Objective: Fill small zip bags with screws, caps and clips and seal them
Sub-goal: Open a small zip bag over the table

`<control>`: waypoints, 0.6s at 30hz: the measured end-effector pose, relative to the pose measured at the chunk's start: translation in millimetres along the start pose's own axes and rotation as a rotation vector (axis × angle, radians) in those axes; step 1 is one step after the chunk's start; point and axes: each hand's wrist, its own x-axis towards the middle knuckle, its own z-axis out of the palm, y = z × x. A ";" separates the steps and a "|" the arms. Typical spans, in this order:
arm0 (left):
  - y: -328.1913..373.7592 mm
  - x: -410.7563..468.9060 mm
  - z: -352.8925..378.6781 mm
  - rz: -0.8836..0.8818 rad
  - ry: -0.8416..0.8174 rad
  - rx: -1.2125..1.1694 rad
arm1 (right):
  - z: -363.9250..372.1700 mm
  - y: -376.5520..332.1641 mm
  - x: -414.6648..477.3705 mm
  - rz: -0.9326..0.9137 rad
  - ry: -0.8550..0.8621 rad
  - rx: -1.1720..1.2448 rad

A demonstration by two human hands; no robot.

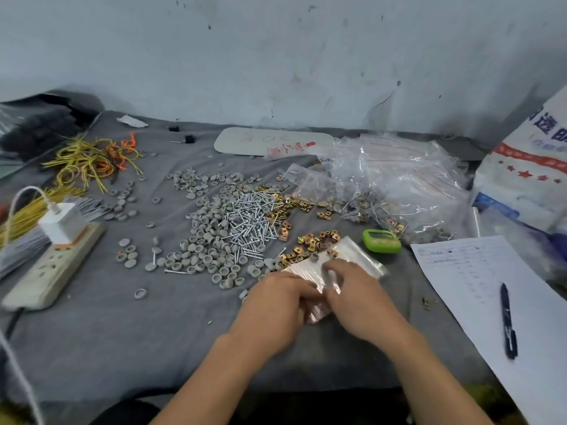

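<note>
A stack of small empty zip bags (352, 259) lies on the grey cloth in front of me. My left hand (273, 308) and my right hand (356, 296) both sit on its near end, fingers curled and pinching a bag at the stack's edge. Beyond the stack are a heap of silver screws (251, 219), a wide spread of grey caps (202, 231) and brass clips (313, 243). A pile of filled, sealed bags (399, 185) rises at the back right.
A green timer (382, 240) sits right of the stack. A paper sheet (478, 283) with a pen (507, 320) lies at right, a power strip (52, 268) with a charger at left. Yellow ties (92, 164) lie at the back left, a white sack (530, 167) at far right.
</note>
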 end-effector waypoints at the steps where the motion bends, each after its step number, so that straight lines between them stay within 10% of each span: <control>1: -1.8 -1.2 -1.0 -0.025 -0.011 -0.015 | 5.7 -6.1 -0.3 -0.002 -0.068 -0.074; 8: -14.3 -4.9 -1.7 -0.036 0.086 0.036 | 2.7 -26.6 11.8 0.119 -0.223 -0.156; 18: -26.4 -7.0 1.9 -0.141 0.140 0.142 | 7.3 -20.7 13.5 0.140 0.008 -0.061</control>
